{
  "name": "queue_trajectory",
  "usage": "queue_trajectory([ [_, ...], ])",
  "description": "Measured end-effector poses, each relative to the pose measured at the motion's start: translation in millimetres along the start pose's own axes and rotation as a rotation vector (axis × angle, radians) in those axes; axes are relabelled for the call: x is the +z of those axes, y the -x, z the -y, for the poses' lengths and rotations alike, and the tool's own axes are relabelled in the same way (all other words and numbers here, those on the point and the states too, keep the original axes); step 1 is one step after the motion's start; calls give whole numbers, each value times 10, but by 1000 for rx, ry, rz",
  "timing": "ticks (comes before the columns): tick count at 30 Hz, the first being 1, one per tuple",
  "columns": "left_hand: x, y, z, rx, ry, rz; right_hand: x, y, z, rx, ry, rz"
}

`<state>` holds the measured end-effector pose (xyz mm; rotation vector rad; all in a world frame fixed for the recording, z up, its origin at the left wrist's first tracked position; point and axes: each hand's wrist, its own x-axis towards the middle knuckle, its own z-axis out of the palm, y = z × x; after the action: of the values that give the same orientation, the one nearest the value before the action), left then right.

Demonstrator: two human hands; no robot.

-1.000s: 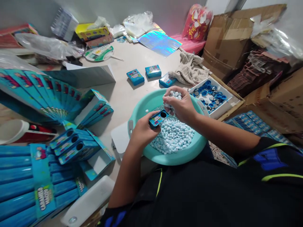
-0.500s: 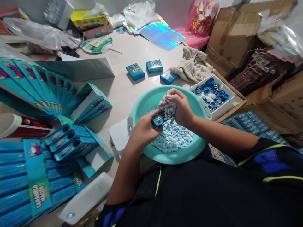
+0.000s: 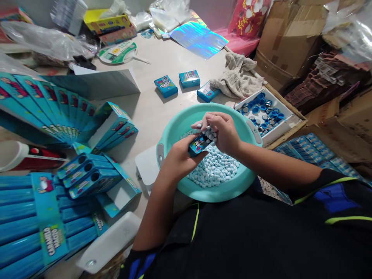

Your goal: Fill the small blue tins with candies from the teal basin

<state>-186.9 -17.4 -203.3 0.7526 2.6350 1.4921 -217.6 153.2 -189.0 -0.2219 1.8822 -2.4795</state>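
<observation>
Over a turquoise basin, my left hand is wrapped round a small blue candy box, tilted with its printed face up. My right hand is cupped at the far end of that box, its fingers closed on pale candies. The box's far end is hidden behind the right fingers. Beneath both hands lies a heap of small pale blue and white candies in the basin.
Beyond the basin lie blue candy boxes and a beige cloth. A white tray of blue caps stands at the right. Stacked blue packages, open display cartons and a red cup fill the left.
The candy box has tilted and now meets my right hand more closely. Fewer candies show in the right hand than before. The view has shifted slightly.
</observation>
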Motion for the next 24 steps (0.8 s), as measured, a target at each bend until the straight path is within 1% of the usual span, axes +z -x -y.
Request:
queue_trajectory([
  [3, -14, -8, 7, 7, 22, 15, -10, 20, 15, -27, -41, 17],
  [6, -16, -1, 18, -38, 27, -5, -34, 48, 35, -67, -55, 46],
  [9, -11, 7, 40, -94, 1, -24, -76, 61, 88, -60, -33, 135],
  [12, -16, 3, 75, -94, -13, -64, -142, 38, 150, -78, 73, 238],
  [15, -42, -13, 87, -105, -10, -106, -208, -2, 149, -131, 210, 297],
  [18, -84, -39, 59, -172, -96, -121, -245, -35, 92, -162, 297, 352],
  [19, -98, -54, 48, -220, -150, -126, -251, -49, 77, -191, 358, 365],
  [20, -110, -76, 39, -286, -205, -128, -256, -66, 70, -228, 472, 395],
  [22, -124, -130, 26, -399, -282, -126, -260, -110, 89, -320, 743, 499],
  [24, -125, -182, 10, -454, -314, -134, -261, -155, 141, -347, 943, 593],
])
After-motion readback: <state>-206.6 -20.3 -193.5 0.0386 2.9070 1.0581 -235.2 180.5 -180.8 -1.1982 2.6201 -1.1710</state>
